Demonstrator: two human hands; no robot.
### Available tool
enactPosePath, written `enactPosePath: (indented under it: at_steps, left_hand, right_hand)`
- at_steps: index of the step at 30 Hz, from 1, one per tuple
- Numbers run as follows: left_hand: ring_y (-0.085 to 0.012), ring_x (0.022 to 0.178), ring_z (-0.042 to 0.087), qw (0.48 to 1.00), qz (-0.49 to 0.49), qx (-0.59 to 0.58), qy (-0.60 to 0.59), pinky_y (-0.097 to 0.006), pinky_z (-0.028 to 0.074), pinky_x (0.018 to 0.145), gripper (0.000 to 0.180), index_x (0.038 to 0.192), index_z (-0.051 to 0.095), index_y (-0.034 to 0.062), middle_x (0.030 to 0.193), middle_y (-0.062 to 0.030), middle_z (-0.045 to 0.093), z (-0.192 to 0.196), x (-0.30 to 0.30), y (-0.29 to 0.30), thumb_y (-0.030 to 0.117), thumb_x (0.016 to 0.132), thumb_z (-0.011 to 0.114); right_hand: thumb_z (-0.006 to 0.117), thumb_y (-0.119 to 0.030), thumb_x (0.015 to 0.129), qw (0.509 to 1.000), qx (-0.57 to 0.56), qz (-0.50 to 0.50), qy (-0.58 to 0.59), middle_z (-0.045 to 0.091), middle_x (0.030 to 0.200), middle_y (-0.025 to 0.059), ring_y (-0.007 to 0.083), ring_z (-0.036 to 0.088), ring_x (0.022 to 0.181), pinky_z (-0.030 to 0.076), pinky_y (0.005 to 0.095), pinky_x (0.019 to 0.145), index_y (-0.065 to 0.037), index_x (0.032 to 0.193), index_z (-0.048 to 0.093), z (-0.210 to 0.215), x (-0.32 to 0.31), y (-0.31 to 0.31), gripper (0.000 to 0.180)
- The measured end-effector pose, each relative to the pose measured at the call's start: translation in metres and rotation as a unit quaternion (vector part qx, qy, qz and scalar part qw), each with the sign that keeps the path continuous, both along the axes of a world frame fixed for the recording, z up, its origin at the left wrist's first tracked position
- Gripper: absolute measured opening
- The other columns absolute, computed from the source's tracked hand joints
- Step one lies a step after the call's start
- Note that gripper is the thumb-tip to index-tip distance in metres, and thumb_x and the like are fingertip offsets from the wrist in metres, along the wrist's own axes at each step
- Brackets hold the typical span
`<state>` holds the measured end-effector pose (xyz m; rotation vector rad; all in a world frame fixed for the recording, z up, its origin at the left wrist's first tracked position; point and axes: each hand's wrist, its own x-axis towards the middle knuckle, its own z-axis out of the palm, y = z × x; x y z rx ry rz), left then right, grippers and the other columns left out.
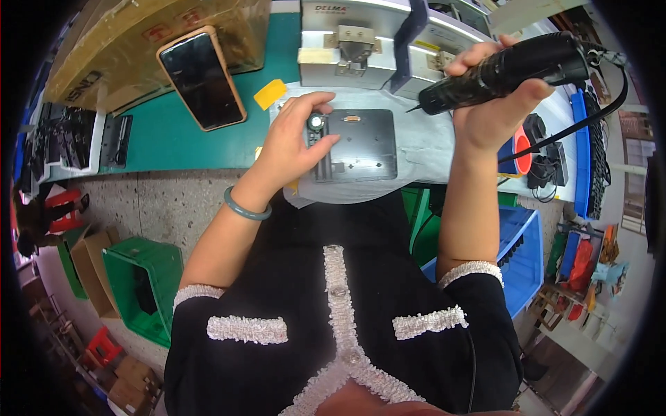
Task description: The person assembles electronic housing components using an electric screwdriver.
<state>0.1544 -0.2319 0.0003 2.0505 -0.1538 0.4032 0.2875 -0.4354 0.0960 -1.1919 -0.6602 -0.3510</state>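
A flat black rectangular panel [371,149] lies on a pale sheet on the bench in front of me. My left hand [295,135] is curled over its left edge, the thumb and fingers spread around a small round metallic part [316,123] there. Raised at the right, my right hand [485,121] grips a black electric screwdriver [510,73]. The tool is tilted, with its thin bit pointing left and down, apart from the panel's upper right corner. A cord trails from its rear end.
Behind the panel stands a silvery metal fixture [354,48]. A phone [202,78] leans on a cardboard box [159,41] at left, beside a yellow tag [270,94]. Dark cables [544,163] and a blue tray [581,152] are at right. Green [142,284] and blue [520,263] crates stand below.
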Motion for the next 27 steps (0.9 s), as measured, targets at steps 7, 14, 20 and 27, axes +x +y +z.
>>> enactPosePath:
  at_steps: [7,14,20,27]
  left_hand:
    - [-0.0285,0.1,0.058,1.0,-0.004,0.002,0.002,-0.038,0.045,0.09,0.055,0.123,0.052,0.0054,0.101,-0.0099,0.064,-0.003,0.001,0.002,0.01,0.072,0.074]
    - [-0.0239,0.101,0.06,1.0,-0.006,0.01,0.0,-0.035,0.045,0.093,0.056,0.123,0.054,0.0016,0.104,-0.0113,0.064,-0.002,0.0,0.003,0.009,0.072,0.076]
    - [-0.0239,0.101,0.061,1.0,-0.006,0.012,0.001,-0.034,0.045,0.093,0.056,0.122,0.054,0.0015,0.104,-0.0116,0.064,-0.001,0.001,0.003,0.009,0.072,0.076]
    - [-0.0236,0.1,0.061,1.0,0.0,0.012,-0.003,-0.034,0.046,0.091,0.057,0.122,0.054,0.0012,0.104,-0.0116,0.064,-0.002,0.001,0.002,0.008,0.071,0.077]
  right_hand:
    - [0.054,-0.078,0.075,0.991,0.007,0.113,0.069,0.059,0.079,0.0113,0.0204,0.062,0.065,0.052,0.03,0.062,-0.007,0.116,0.05,-0.029,-0.031,0.057,0.082]
    - [0.057,-0.075,0.076,0.994,-0.045,0.086,0.05,0.059,0.078,0.0115,0.0181,0.062,0.064,0.053,0.0276,0.06,-0.002,0.114,0.049,-0.036,-0.029,0.067,0.082]
    - [0.06,-0.074,0.075,0.993,-0.055,0.09,0.056,0.059,0.077,0.0117,0.018,0.062,0.063,0.053,0.0268,0.06,-0.001,0.115,0.047,-0.037,-0.031,0.069,0.084]
    - [0.065,-0.071,0.073,0.987,-0.081,0.122,0.061,0.059,0.077,0.0107,0.0166,0.061,0.064,0.052,0.0259,0.059,-0.001,0.112,0.047,-0.037,-0.035,0.074,0.083]
